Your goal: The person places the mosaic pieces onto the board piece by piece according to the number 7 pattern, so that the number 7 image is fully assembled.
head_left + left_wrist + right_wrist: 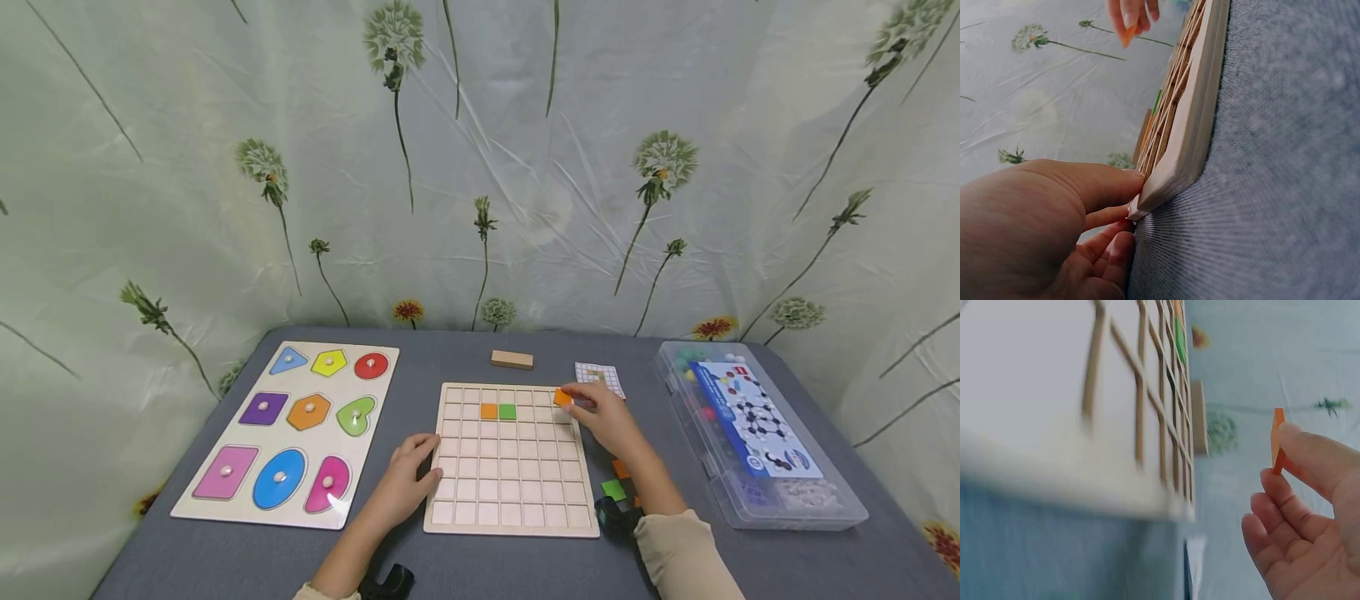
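Observation:
A wooden grid board point(512, 527) lies flat on the table, with an orange square tile point(489, 412) and a green square tile point(507, 412) side by side in its upper cells. My left hand point(408, 482) holds the board's left edge; in the left wrist view its thumb point(1116, 185) lies on the rim and the other fingers are curled beside it. Between thumb and fingertips my right hand point(606, 418) pinches another orange tile point(1278, 440), raised above the board's upper right corner. The right wrist view shows this tile on edge, away from the grid.
Loose green point(613, 489) and orange tiles point(621, 469) lie right of the board, partly behind the right forearm. Beyond it are a wooden block point(512, 360) and a pattern card point(611, 379). A shape puzzle point(341, 450) lies left, a clear plastic case point(795, 508) right.

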The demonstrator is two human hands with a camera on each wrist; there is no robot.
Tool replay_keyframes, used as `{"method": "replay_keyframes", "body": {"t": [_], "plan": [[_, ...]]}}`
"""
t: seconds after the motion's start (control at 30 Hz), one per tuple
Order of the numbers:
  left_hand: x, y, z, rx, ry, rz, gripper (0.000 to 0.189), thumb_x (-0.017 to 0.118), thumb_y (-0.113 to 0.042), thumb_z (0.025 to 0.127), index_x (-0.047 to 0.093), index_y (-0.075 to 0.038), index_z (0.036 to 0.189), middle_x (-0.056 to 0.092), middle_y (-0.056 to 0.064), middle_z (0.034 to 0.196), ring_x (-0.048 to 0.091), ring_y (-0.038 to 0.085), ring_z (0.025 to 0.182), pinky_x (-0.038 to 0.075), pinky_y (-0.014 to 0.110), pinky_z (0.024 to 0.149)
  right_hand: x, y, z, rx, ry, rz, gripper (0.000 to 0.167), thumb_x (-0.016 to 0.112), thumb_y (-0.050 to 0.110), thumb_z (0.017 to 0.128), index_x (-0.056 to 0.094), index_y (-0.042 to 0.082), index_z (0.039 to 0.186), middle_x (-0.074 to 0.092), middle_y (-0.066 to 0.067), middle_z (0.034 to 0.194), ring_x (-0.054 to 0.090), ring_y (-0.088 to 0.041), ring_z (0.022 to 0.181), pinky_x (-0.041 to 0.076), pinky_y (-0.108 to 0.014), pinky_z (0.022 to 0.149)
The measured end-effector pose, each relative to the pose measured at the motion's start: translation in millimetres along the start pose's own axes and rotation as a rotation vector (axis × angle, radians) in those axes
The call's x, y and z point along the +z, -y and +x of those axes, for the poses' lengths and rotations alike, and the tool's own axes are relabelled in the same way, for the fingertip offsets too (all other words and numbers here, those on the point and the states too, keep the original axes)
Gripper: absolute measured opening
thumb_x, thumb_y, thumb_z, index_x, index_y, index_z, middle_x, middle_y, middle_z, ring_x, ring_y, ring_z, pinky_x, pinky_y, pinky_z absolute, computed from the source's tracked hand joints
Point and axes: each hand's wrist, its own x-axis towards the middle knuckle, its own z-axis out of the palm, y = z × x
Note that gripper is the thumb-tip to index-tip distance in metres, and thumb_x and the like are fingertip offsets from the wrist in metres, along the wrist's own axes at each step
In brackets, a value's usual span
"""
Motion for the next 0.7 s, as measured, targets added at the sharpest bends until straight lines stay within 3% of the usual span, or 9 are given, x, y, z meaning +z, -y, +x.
{"method": "replay_keyframes", "body": {"t": [0.23, 0.37, 0.7], "plan": [[1.2, 1.0, -0.1, -0.002, 0.000, 0.003, 0.046, 0.061, -0.006, 0.082, 0.049, 0.003, 0.125, 0.043, 0.016, 0.124, 0.035, 0.034, 0.116, 0.032, 0.052, 0.090, 30.5, 10.7, 12.1, 0.014, 0.028, 0.066, 0.032, 0.064, 0.008, 0.082, 0.060, 0.002, 0.113, 0.058, -0.009, 0.106, 0.053, -0.025, 0.097, 0.043, -0.039, 0.082], [1.5, 1.2, 0.0, 0.002, -0.001, 0.005, 0.046, 0.061, -0.006, 0.082, 0.049, 0.003, 0.126, 0.043, 0.016, 0.124, 0.035, 0.034, 0.116, 0.032, 0.052, 0.090, 42.9, 6.3, 15.8, 0.047, 0.043, 0.039, 0.029, 0.066, 0.011, 0.080, 0.063, 0.003, 0.108, 0.059, -0.007, 0.104, 0.055, -0.021, 0.092, 0.044, -0.035, 0.079], [1.1, 1.0, -0.5, 0.002, -0.008, 0.008, 0.046, 0.061, -0.005, 0.082, 0.049, 0.003, 0.125, 0.043, 0.016, 0.124, 0.035, 0.034, 0.115, 0.032, 0.052, 0.090, 50.3, 0.2, 19.1, 0.007, 0.052, 0.003, 0.030, 0.068, 0.009, 0.079, 0.063, 0.004, 0.108, 0.057, -0.004, 0.098, 0.052, -0.015, 0.085, 0.044, -0.032, 0.074]]}}
